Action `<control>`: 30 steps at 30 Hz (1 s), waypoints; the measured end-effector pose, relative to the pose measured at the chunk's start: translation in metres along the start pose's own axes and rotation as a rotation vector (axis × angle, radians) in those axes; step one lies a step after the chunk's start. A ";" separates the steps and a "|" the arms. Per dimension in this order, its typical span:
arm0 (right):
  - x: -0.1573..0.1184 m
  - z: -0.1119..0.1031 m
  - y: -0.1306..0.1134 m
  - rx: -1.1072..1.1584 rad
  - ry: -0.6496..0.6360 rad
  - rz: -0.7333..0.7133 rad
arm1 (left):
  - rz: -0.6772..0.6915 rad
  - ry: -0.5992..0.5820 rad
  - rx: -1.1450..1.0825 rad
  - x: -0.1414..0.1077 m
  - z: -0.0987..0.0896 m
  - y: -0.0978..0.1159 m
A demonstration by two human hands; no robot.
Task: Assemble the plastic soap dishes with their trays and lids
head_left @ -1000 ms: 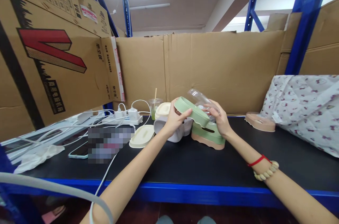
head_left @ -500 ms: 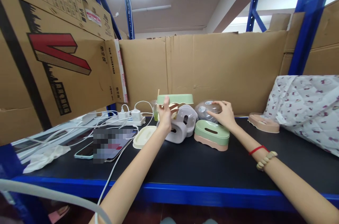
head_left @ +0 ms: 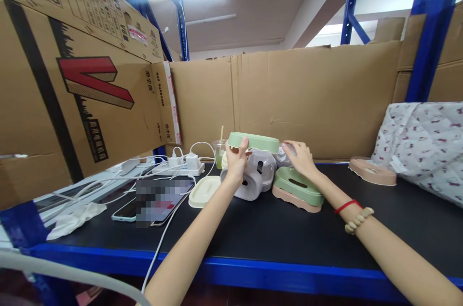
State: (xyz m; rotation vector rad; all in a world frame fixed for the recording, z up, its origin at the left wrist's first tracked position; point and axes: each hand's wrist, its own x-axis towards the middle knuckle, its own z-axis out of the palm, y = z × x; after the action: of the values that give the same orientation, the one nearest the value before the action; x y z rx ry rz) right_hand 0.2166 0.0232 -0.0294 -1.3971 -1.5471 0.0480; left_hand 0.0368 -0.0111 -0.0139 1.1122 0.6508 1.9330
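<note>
My left hand (head_left: 237,159) is closed on one end of a light green oval plastic piece (head_left: 255,142), raised level above the other parts. My right hand (head_left: 300,157) has its fingers spread at a see-through grey plastic dome (head_left: 282,157), close to the green piece's right end; whether it presses the dome is unclear. Under the left hand lie grey-lilac plastic pieces (head_left: 251,186) with slots. Below the right hand, a green slotted oval piece (head_left: 298,183) rests askew on a pink piece (head_left: 296,201). A cream oval piece (head_left: 204,191) lies left of my forearm.
Phones (head_left: 125,210) and a tablet (head_left: 170,202) lie on the left, near a power strip (head_left: 197,167) with white cables. A cup (head_left: 219,156) with a straw stands behind. On the right are a pink piece (head_left: 372,171) and a patterned quilted cloth (head_left: 427,146). Cardboard (head_left: 307,103) walls the back.
The view has swung slightly left. My right hand has moved left across the dome, toward the raised green piece. The lower green piece now sits more askew on the pink one.
</note>
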 end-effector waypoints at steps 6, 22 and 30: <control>-0.016 -0.008 -0.025 0.589 -0.328 -0.280 | 0.013 -0.134 0.091 -0.003 0.001 -0.005; -0.027 -0.007 -0.029 0.711 -0.448 -0.240 | -0.017 -0.244 0.122 -0.005 0.000 -0.011; -0.025 -0.004 -0.027 0.700 -0.415 -0.238 | -0.030 -0.216 0.126 -0.003 0.000 -0.013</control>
State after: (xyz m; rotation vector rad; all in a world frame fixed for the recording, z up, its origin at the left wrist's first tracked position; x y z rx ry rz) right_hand 0.1952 -0.0073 -0.0268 -0.6641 -1.7809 0.7026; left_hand 0.0424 -0.0066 -0.0245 1.3602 0.6721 1.7353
